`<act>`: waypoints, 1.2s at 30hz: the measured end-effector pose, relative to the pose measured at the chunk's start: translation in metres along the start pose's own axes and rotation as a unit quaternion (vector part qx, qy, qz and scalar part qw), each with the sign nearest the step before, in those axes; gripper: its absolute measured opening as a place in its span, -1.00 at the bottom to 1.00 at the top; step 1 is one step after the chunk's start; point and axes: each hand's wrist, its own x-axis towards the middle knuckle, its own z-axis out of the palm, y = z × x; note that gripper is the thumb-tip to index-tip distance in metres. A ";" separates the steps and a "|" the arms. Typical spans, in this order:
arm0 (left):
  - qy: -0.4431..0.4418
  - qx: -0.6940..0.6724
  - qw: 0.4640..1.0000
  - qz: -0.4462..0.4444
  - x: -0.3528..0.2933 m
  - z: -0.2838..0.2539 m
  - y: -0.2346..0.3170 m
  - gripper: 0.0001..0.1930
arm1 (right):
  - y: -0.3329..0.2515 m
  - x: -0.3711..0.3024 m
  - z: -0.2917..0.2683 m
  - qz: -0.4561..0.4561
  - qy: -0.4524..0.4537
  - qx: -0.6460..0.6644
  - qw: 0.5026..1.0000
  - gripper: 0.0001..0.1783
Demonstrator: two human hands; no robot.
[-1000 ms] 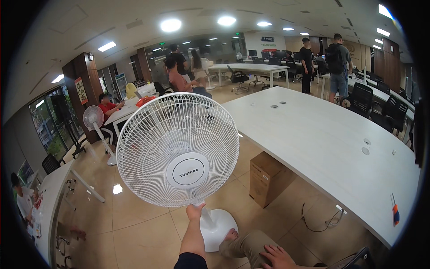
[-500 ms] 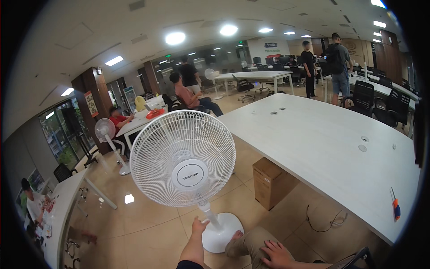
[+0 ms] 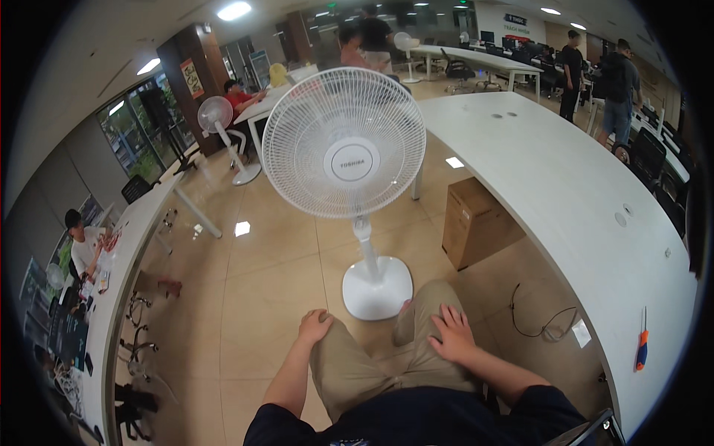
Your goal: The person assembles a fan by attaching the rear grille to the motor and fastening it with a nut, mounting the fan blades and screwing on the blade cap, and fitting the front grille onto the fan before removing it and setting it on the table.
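Note:
A white stand fan (image 3: 343,141) stands upright on the floor in front of me, its round base (image 3: 377,293) just beyond my feet. My left hand (image 3: 316,325) rests on my left knee, loosely laid over the trouser cloth and holding nothing. Part of its fingers curve over the knee out of sight. On my right thigh lies my right hand (image 3: 451,336), flat and with fingers spread. Neither hand touches the fan; a short gap separates both from its base.
A long white table (image 3: 543,171) runs along my right, bearing an orange-and-blue screwdriver (image 3: 642,349). Under it are a cardboard box (image 3: 476,223) and a black cable (image 3: 535,331). Another white table (image 3: 137,256) stands left, with a seated person beyond. A second fan (image 3: 223,134) stands behind.
My left hand has drawn back from beside the fan's pole onto my left knee. The view has tilted down, showing more of my lap. My right hand stays on my thigh.

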 end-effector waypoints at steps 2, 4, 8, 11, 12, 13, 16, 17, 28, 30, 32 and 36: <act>0.092 0.035 0.993 0.064 -0.026 0.006 -0.006 -0.35 | 0.007 0.012 -0.002 -0.011 -0.046 0.013 0.999 -0.25; 0.091 0.023 0.993 0.070 -0.048 0.006 0.003 -0.32 | 0.016 0.019 -0.001 -0.015 -0.086 0.023 0.996 -0.22; 0.138 -0.040 0.985 0.092 -0.088 0.004 0.004 -0.31 | 0.020 0.036 0.005 0.026 -0.148 0.007 0.989 -0.19; 0.183 -0.078 0.979 0.049 -0.123 -0.009 0.033 -0.38 | 0.023 0.032 0.008 0.050 -0.138 0.000 0.989 -0.18; 0.184 -0.079 0.979 0.044 -0.132 -0.008 0.038 -0.38 | 0.024 0.032 0.008 0.051 -0.126 0.004 0.991 -0.19; 0.208 -0.043 0.977 -0.002 -0.139 -0.006 0.042 -0.44 | 0.025 0.029 0.007 0.049 -0.129 0.004 0.990 -0.19; 0.189 0.007 0.980 -0.068 -0.143 -0.012 0.036 -0.51 | 0.022 0.030 0.007 0.047 -0.107 0.014 0.993 -0.21; 0.137 0.017 0.987 -0.084 -0.139 -0.013 0.030 -0.52 | 0.024 0.030 0.008 0.048 -0.099 0.023 0.994 -0.22; 0.033 -0.079 0.994 0.066 -0.111 0.024 -0.008 -0.53 | 0.056 0.027 0.004 0.056 -0.013 0.041 0.998 -0.29; 0.064 -0.099 0.992 0.037 -0.119 0.031 -0.012 -0.51 | 0.055 0.015 -0.029 0.091 -0.031 0.088 0.992 -0.43; 0.098 -0.104 0.990 0.013 -0.126 0.042 -0.017 -0.51 | 0.038 0.000 -0.071 0.105 -0.126 -0.044 0.985 -0.53; 0.126 -0.157 0.980 -0.008 -0.121 0.050 -0.026 -0.52 | 0.055 -0.031 -0.049 0.155 -0.147 0.004 0.977 -0.52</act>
